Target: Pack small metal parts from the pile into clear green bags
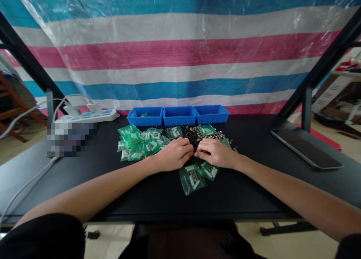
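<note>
Near the middle of the table, my left hand (pixel 175 154) and my right hand (pixel 216 152) almost touch at the fingertips. Both have curled, pinching fingers, and whatever they hold is too small or hidden to make out. Just below them lie a clear green plastic bag (pixel 193 180) with white and metal pieces inside and a second such bag (pixel 210 171). Beyond the fingers is a pile of small dark screw-like parts (pixel 186 131). Shiny metal pieces (pixel 221 135) are scattered behind my right hand. Left of my left hand is a heap of filled green bags (pixel 132 140).
Three blue bins (pixel 179 120) stand in a row at the back, the left one with a green bag inside. A white power strip (pixel 103 116) and a blurred-out object (pixel 70 140) with a cable sit left. A phone (pixel 307 149) lies right on the black table (pixel 158 199).
</note>
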Tool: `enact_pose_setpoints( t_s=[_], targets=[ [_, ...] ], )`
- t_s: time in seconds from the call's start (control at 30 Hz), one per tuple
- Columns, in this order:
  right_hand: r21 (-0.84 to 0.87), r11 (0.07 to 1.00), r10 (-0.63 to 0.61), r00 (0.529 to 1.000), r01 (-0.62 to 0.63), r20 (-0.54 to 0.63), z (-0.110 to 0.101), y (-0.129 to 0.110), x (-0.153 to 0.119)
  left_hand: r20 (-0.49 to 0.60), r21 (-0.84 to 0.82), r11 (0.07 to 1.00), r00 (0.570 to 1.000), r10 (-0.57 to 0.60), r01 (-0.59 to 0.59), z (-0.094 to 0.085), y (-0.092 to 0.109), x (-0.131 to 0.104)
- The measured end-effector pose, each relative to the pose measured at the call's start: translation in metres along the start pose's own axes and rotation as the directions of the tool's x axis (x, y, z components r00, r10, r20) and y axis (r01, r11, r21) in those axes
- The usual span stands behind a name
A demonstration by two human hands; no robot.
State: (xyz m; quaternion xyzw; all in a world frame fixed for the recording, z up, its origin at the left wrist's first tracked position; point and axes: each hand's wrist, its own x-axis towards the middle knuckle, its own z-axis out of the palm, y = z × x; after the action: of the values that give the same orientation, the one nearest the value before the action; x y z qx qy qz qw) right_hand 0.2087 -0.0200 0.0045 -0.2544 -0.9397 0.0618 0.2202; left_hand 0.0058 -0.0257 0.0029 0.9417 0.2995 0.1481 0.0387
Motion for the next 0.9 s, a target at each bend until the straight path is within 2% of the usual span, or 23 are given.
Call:
enact_pose_setpoints(
  t_s=[0.9],
  targets=[
    [-0.043, 0.999, 0.031, 0.999, -0.031, 0.012, -0.0004, -0.0013, -0.0003, 0.000, 0.003, 1.000, 1.000, 0.002, -0.002, 0.0005, -0.0005, -0.0001]
  ],
)
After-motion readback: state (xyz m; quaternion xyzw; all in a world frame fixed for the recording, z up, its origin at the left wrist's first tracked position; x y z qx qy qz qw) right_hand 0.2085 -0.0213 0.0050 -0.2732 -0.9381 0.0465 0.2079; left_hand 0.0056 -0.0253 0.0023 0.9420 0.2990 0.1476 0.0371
